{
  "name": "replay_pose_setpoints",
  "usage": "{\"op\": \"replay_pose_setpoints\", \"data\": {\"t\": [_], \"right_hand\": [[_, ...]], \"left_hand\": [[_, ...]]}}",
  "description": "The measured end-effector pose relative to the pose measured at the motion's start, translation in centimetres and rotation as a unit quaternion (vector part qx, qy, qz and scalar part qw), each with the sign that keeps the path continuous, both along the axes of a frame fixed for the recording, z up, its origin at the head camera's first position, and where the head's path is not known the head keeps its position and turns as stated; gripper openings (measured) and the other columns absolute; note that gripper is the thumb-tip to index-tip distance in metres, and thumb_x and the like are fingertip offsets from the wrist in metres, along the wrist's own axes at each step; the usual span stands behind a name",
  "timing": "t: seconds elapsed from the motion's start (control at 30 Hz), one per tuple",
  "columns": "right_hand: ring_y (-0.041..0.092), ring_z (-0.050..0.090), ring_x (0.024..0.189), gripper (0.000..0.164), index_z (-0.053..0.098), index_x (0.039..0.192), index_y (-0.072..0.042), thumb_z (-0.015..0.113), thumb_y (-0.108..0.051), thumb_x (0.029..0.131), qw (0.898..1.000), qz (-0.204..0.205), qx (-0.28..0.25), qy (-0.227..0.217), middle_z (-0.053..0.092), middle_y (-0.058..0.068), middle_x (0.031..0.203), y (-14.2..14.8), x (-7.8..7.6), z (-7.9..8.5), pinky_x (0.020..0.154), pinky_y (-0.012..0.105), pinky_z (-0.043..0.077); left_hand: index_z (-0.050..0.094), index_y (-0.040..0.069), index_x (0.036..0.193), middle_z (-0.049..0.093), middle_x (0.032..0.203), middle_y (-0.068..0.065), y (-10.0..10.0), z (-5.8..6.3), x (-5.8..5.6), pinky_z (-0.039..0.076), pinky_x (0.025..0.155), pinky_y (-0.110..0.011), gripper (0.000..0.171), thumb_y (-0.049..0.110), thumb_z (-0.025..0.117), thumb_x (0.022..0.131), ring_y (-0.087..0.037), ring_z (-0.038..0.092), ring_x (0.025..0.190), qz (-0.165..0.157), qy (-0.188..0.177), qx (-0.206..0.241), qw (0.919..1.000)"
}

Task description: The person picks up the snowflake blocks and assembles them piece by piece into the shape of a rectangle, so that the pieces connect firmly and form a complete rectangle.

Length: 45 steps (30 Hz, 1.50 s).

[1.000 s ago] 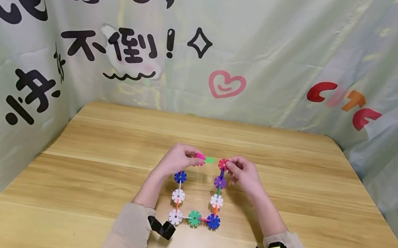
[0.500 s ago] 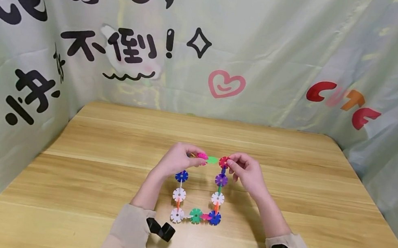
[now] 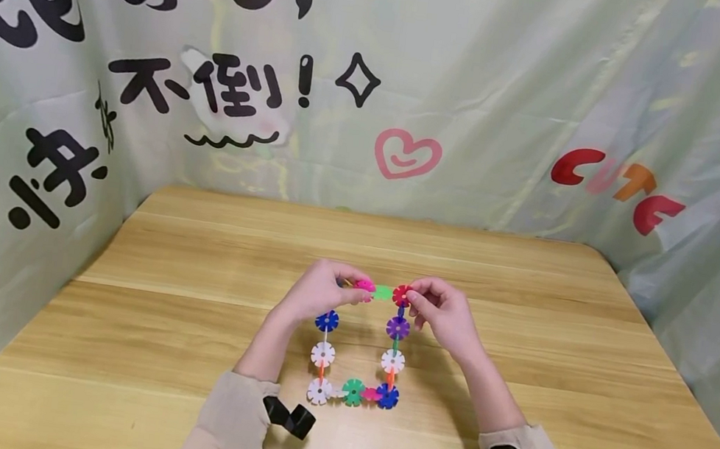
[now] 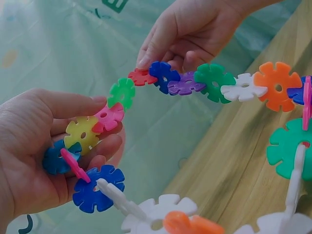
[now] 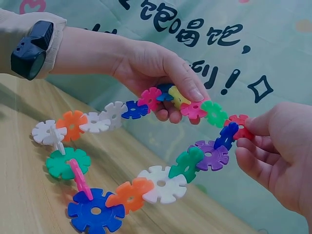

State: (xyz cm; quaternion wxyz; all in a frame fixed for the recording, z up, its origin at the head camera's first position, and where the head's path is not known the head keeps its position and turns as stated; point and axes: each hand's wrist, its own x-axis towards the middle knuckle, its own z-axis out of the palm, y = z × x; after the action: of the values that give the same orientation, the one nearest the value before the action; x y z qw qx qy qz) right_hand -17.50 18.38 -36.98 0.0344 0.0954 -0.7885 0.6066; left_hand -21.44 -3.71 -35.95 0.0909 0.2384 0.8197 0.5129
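Notched plastic snowflake discs in many colours are slotted together into a rectangular loop held up in front of me. My left hand [image 3: 317, 292] pinches a pink disc [image 4: 109, 117] at the far left part, with yellow and teal discs along its fingers. Between thumb and fingers, my right hand [image 3: 448, 316] pinches a red disc [image 5: 239, 126] at the far right corner. A light green disc [image 5: 214, 113] joined to the pink one meets the red disc's edge. White discs and a green disc [image 3: 353, 392] form the near side with a blue disc [image 5: 96, 210].
The loop hangs over a wooden table [image 3: 211, 244]. A pale curtain [image 3: 502, 85] with printed lettering surrounds the table's back and sides. Black wrist cameras [image 3: 288, 417] sit on both beige sleeves.
The gap between the light green disc and the red disc has closed, as the two hands' discs came together. The near pink disc has turned to show more of its face.
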Motion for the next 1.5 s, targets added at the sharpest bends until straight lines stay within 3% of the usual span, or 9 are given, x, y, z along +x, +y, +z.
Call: {"op": "replay_pose_setpoints", "data": {"t": [0.23, 0.37, 0.53, 0.8, 1.3, 1.5], "right_hand": [[0.014, 0.057, 0.061, 0.011, 0.057, 0.095, 0.01, 0.057, 0.001, 0.09, 1.0, 0.012, -0.021, 0.002, 0.06, 0.013, 0.078, -0.2, 0.0, 0.0, 0.057, 0.033, 0.054], [0.014, 0.059, 0.06, 0.011, 0.056, 0.096, 0.012, 0.057, 0.003, 0.089, 0.999, 0.023, -0.036, 0.004, 0.06, 0.013, 0.077, -0.3, 0.1, -0.1, 0.059, 0.038, 0.055], [0.015, 0.06, 0.06, 0.007, 0.058, 0.092, 0.008, 0.059, 0.002, 0.088, 0.998, 0.026, -0.053, 0.016, 0.061, 0.009, 0.076, -0.3, 0.0, -0.5, 0.058, 0.035, 0.055], [0.013, 0.058, 0.059, 0.007, 0.056, 0.088, 0.011, 0.058, 0.004, 0.088, 0.997, 0.014, -0.071, -0.004, 0.059, 0.01, 0.073, -0.6, 0.1, -0.3, 0.057, 0.031, 0.054], [0.013, 0.057, 0.057, 0.01, 0.054, 0.089, 0.014, 0.058, 0.005, 0.088, 0.994, 0.031, -0.107, -0.018, 0.058, 0.008, 0.071, -1.0, 0.1, -0.6, 0.055, 0.028, 0.054], [0.012, 0.056, 0.056, 0.011, 0.055, 0.09, 0.014, 0.058, 0.004, 0.088, 0.995, 0.006, -0.097, -0.032, 0.057, 0.009, 0.071, -0.9, 0.0, -0.7, 0.055, 0.026, 0.052]], "left_hand": [[0.073, 0.014, 0.097, 0.068, 0.087, 0.002, 0.0, 0.1, 0.1, 0.047, 0.056, -0.029, 0.016, 0.022, 0.07, 0.083, -0.035, 0.059, 0.07, -0.004, 0.005, -0.005, 1.0], [0.073, 0.015, 0.096, 0.068, 0.088, 0.003, 0.2, 0.3, 0.3, 0.049, 0.061, -0.03, 0.014, 0.021, 0.07, 0.084, -0.023, 0.062, 0.073, -0.001, 0.003, -0.004, 1.0], [0.073, 0.013, 0.096, 0.068, 0.084, 0.002, 0.3, 0.2, 0.4, 0.051, 0.069, -0.038, 0.013, 0.019, 0.067, 0.086, -0.014, 0.062, 0.075, 0.014, -0.014, 0.008, 0.9998], [0.074, 0.009, 0.093, 0.069, 0.084, -0.001, 0.8, 0.0, 0.4, 0.05, 0.077, -0.047, 0.011, 0.014, 0.067, 0.086, -0.014, 0.063, 0.076, 0.036, -0.035, 0.042, 0.9978], [0.074, 0.007, 0.092, 0.07, 0.084, -0.001, 0.8, 0.0, 0.4, 0.052, 0.072, -0.036, 0.012, 0.014, 0.067, 0.085, -0.012, 0.064, 0.075, 0.038, -0.026, 0.032, 0.9984], [0.073, 0.004, 0.092, 0.07, 0.083, -0.005, 1.0, -0.4, 0.2, 0.051, 0.075, -0.045, 0.012, 0.011, 0.068, 0.085, -0.014, 0.064, 0.073, 0.027, -0.036, 0.056, 0.9974]]}}
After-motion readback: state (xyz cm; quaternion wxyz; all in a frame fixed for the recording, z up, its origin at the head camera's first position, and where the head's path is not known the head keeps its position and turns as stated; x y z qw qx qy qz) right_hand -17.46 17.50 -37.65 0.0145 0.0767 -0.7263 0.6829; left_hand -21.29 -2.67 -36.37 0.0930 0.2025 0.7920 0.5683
